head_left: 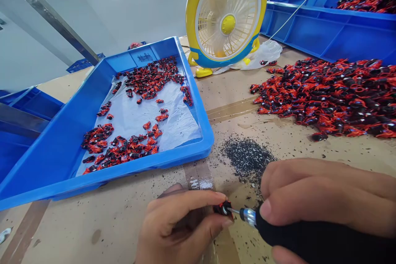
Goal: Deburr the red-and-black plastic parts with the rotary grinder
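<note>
My left hand (185, 222) pinches a small red-and-black plastic part (223, 208) between thumb and forefinger, just above the table. Its round open end faces right. Wrapped in my right hand (321, 198) is a black rotary tool (297, 231) with a silver collar and a thin metal bit. The bit's tip meets the open end of the part; how deep it goes is hard to see. Behind the hands, a heap of black shavings (247, 156) lies on the table, with crumbs scattered around it.
A blue tray (208, 132) lined with white sheet holds many similar parts at left. To the right spreads a large pile of red-and-black parts (334, 95), before a blue bin (324, 33). A yellow fan (228, 24) stands at the back on the brown tabletop (229, 99).
</note>
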### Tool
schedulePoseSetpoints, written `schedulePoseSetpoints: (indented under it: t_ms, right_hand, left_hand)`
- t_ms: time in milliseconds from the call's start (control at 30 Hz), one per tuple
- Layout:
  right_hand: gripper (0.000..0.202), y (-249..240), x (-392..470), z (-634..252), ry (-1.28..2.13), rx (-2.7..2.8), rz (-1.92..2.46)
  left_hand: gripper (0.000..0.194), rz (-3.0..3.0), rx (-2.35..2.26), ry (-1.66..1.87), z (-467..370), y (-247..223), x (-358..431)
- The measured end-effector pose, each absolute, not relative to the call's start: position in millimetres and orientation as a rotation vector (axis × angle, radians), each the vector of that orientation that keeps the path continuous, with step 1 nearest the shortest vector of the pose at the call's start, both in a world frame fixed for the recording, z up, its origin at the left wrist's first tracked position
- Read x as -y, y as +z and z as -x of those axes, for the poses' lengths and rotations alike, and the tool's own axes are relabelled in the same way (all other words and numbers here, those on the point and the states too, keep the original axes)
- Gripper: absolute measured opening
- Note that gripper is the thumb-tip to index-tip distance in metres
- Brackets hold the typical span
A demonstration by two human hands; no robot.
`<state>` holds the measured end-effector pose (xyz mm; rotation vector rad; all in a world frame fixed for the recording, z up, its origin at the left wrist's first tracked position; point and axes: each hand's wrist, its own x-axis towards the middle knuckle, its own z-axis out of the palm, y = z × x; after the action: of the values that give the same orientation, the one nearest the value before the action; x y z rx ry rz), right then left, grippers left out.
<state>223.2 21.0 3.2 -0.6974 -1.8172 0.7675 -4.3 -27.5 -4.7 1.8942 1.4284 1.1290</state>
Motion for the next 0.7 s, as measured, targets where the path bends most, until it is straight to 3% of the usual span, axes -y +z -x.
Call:
schedulePoseSetpoints:
  t_ms: [700]
  right_hand:
    - [0.021, 4, -34, -232, 0.801, 1.925, 0.542]
  left_hand:
    - [0.026, -1.918, -1.478, 1.111, 5, -7, 31]
